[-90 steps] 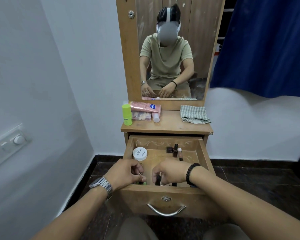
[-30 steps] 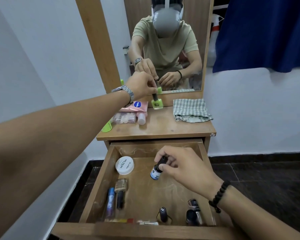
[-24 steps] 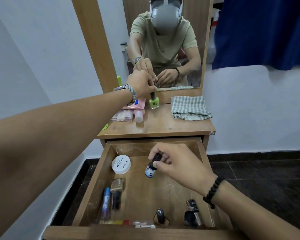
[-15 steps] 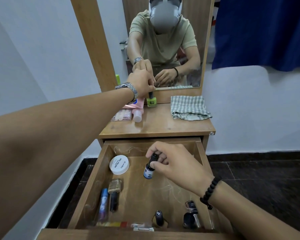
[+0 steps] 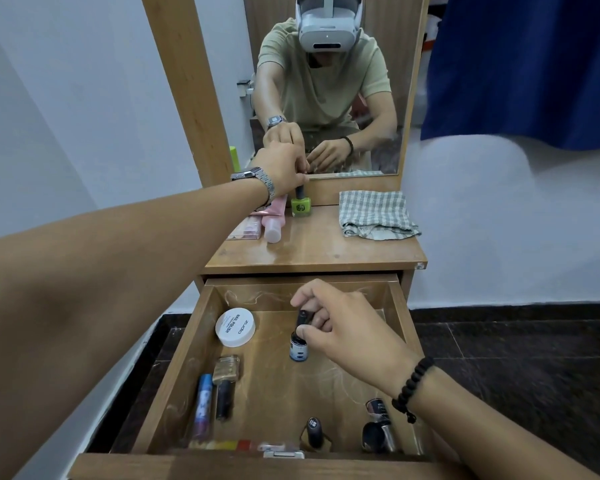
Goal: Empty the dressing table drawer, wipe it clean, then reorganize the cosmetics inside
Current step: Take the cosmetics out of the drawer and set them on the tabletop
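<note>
The emptying stage was only partly done. The left hand (image 5: 284, 168) pinched the cap of a green bottle (image 5: 301, 206) standing on the tabletop (image 5: 312, 251), beside a pink tube (image 5: 274, 220) and near a checked cloth (image 5: 374, 214). The right hand (image 5: 343, 323) gripped a small dark bottle (image 5: 298, 344) by its cap inside the open drawer (image 5: 184, 358). A white jar (image 5: 235, 327) and roughly 6 smaller items lay inside; wiping and rearranging looked not yet begun.

A silver metal watch (image 5: 257, 183) on the left wrist, a black beaded bracelet (image 5: 411, 388) on the right.
</note>
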A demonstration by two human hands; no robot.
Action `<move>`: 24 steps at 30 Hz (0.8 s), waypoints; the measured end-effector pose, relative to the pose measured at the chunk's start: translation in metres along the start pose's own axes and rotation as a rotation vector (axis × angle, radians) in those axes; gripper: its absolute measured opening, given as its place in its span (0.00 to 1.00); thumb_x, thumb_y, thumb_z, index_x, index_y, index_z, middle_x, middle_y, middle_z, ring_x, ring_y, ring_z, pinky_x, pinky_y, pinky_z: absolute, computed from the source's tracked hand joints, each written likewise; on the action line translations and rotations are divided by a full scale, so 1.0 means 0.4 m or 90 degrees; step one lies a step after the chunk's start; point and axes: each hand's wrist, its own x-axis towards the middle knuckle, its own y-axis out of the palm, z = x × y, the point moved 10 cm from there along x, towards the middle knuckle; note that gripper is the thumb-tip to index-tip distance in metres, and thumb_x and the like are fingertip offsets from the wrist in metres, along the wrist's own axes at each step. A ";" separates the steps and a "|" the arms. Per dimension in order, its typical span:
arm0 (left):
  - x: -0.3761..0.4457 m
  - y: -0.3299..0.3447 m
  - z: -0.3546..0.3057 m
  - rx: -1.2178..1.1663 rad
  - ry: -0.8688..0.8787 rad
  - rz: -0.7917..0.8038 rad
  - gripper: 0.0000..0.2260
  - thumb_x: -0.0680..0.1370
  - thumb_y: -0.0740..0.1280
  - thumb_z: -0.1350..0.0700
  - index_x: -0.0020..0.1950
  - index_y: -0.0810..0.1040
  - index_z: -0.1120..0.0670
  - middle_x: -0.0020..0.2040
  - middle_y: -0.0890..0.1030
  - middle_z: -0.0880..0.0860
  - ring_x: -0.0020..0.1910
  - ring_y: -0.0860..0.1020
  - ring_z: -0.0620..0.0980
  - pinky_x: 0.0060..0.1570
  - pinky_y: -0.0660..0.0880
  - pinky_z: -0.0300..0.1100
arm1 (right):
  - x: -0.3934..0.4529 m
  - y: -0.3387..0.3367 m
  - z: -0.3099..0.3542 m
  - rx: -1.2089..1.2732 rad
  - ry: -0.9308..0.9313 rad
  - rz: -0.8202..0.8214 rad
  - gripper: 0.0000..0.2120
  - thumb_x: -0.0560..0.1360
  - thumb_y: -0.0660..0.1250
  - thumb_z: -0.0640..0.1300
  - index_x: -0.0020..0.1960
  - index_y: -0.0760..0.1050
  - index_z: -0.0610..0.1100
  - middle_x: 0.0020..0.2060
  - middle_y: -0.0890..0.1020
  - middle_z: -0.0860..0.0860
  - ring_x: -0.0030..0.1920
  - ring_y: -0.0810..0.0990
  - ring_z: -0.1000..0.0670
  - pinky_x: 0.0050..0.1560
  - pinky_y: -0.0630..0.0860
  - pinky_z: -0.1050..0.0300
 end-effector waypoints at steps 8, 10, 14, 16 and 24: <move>-0.209 -0.145 -0.136 -0.089 0.190 -0.176 0.08 0.76 0.64 0.50 0.53 0.76 0.49 0.52 0.76 0.48 0.41 0.77 0.47 0.39 0.77 0.48 | 0.001 -0.020 -0.013 0.003 0.027 -0.042 0.19 0.73 0.68 0.39 0.60 0.68 0.54 0.44 0.80 0.55 0.39 0.80 0.57 0.44 0.80 0.60; -0.293 -0.135 -0.152 -0.161 0.228 -0.133 0.07 0.77 0.64 0.52 0.53 0.77 0.50 0.49 0.76 0.46 0.39 0.76 0.43 0.38 0.77 0.46 | -0.006 -0.042 -0.015 0.028 0.044 -0.076 0.20 0.73 0.69 0.39 0.60 0.68 0.53 0.43 0.81 0.55 0.38 0.80 0.58 0.39 0.79 0.62; -0.462 -0.069 -0.144 -0.306 0.223 0.024 0.12 0.75 0.66 0.58 0.57 0.78 0.49 0.50 0.78 0.41 0.43 0.77 0.42 0.42 0.75 0.38 | -0.031 -0.084 -0.006 0.065 0.067 -0.140 0.19 0.72 0.70 0.40 0.59 0.69 0.52 0.42 0.81 0.54 0.37 0.79 0.60 0.35 0.74 0.69; -0.545 -0.030 -0.153 -0.367 0.232 0.127 0.22 0.70 0.65 0.63 0.62 0.77 0.49 0.52 0.77 0.42 0.48 0.77 0.44 0.45 0.75 0.36 | -0.049 -0.093 0.001 0.088 0.079 -0.167 0.19 0.71 0.71 0.40 0.57 0.69 0.53 0.42 0.82 0.53 0.38 0.81 0.58 0.37 0.77 0.67; -0.659 -0.025 -0.150 -0.352 0.132 0.094 0.21 0.73 0.72 0.57 0.65 0.74 0.47 0.54 0.74 0.42 0.46 0.77 0.39 0.47 0.73 0.31 | -0.101 -0.045 0.037 0.158 0.115 -0.203 0.18 0.69 0.73 0.39 0.52 0.71 0.55 0.38 0.83 0.52 0.38 0.82 0.58 0.41 0.79 0.62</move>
